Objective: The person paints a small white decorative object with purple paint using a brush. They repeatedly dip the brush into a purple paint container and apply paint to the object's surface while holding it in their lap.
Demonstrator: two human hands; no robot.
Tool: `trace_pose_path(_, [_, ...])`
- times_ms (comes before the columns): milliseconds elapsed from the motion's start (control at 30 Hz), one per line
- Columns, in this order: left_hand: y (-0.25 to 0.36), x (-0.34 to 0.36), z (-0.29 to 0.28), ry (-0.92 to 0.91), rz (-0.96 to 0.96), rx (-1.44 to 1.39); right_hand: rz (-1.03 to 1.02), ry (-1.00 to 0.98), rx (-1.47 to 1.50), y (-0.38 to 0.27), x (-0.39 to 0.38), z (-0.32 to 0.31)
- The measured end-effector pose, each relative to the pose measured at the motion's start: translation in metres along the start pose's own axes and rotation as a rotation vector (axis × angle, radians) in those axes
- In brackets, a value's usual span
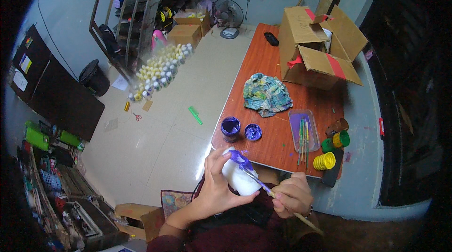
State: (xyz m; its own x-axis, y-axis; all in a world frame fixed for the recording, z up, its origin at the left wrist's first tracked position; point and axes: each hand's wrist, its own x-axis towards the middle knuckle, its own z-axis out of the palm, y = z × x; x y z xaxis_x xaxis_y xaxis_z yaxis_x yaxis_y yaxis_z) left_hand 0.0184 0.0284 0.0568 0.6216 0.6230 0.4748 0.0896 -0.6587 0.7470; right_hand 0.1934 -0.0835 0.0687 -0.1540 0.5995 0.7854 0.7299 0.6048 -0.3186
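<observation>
Left hand [213, 187] clasping a white piece [239, 182], right hand [293, 196] to its right pinching a brush [260, 182], tip on the piece's purple patch [240, 159], paint jar [230, 132] just beyond the left hand

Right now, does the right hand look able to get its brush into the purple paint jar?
Probably yes: the jar stands uncovered near the table edge, and the right hand holds the brush. The left hand's white piece is partly between, so going around seems likely.
</observation>
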Motion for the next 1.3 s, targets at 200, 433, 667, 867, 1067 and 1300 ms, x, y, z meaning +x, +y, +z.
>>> trace_pose_path(200, [0.003,0.002,0.0,-0.007,-0.01,0.013,0.023,0.017,0.001,0.0,-0.003,-0.004])
trace_pose_path(433, [0.002,0.001,-0.001,0.008,-0.004,0.005,0.024,0.018,0.018,0.001,-0.002,-0.001])
trace_pose_path(667, [0.003,0.0,0.0,0.021,-0.038,-0.04,0.045,0.062,0.037,0.004,-0.008,-0.006])
trace_pose_path(867, [0.004,0.001,0.0,0.032,-0.012,-0.041,0.05,0.177,0.143,0.007,0.0,0.001])
trace_pose_path(1067, [0.001,-0.003,0.0,0.049,-0.047,-0.08,0.093,0.209,0.132,0.011,-0.007,0.004])
trace_pose_path(1300, [0.002,-0.001,0.0,0.048,-0.039,-0.056,0.086,0.244,0.124,0.011,-0.006,0.0])
